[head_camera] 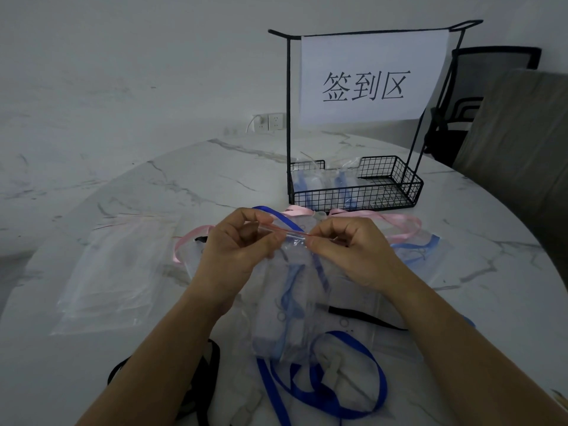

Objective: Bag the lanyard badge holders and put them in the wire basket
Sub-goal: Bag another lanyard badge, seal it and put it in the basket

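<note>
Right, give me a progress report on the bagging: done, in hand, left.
Done: two bagged blue-lanyard holders lie in the wire basket. In hand: left hand and right hand pinch the red zip strip of a clear bag holding another holder. Left: seal and basket it, then bag the loose pink lanyards, blue lanyard and black lanyard on the table; empty zip bags wait at left.

White paper sign [373, 79] on wire basket [353, 195] frame: "签到区"

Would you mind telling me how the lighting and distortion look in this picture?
Head view: dim, flat, bluish light with soft shadows; wide-angle bending curves the table edge and leans the wire basket posts; the clear bag has faint outlines; the sign reads sharply.
</note>
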### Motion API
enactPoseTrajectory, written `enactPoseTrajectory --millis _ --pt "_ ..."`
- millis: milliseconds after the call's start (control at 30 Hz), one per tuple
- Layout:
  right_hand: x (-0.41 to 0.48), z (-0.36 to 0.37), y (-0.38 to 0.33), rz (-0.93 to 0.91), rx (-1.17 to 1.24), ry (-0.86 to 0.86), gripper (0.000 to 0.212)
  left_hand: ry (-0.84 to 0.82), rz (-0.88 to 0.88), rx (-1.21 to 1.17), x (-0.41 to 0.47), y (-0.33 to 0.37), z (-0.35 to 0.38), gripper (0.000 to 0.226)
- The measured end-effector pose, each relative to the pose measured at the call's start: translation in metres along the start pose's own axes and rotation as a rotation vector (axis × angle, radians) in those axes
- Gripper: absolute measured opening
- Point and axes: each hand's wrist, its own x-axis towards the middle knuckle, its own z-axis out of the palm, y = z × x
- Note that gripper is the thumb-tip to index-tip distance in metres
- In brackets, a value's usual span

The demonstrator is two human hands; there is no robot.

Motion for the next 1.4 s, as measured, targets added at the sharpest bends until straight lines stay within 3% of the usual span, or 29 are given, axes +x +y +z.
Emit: enactPoseTrajectory --millis 200,833,1033,1267,1400 --pt "-0.001 0.003 0.001 0.011 0.031 -0.033 0.019 -0.021 -0.015 0.021 -0.001 -0.001 -0.001 0.031" --pt "0.001 -0.007 0.009 0.007 -0.061 0.037 0.013 0.08 -0.03 -0.053 0.006 -0.007 -0.01 0.028" --pt "0.004 -0.01 0.012 0.033 -0.003 0.117 0.008 0.088 -0.019 -0.126 0.007 -0.007 -0.016 0.027" --pt "0.003 -0.006 0.007 0.06 0.117 0.091 0.003 0.077 0.006 -0.296 0.009 -0.008 -0.017 0.015" --pt "0.001 -0.002 -0.002 0.065 0.179 -0.002 0.019 0.101 0.02 -0.38 0.012 -0.007 -0.02 0.011"
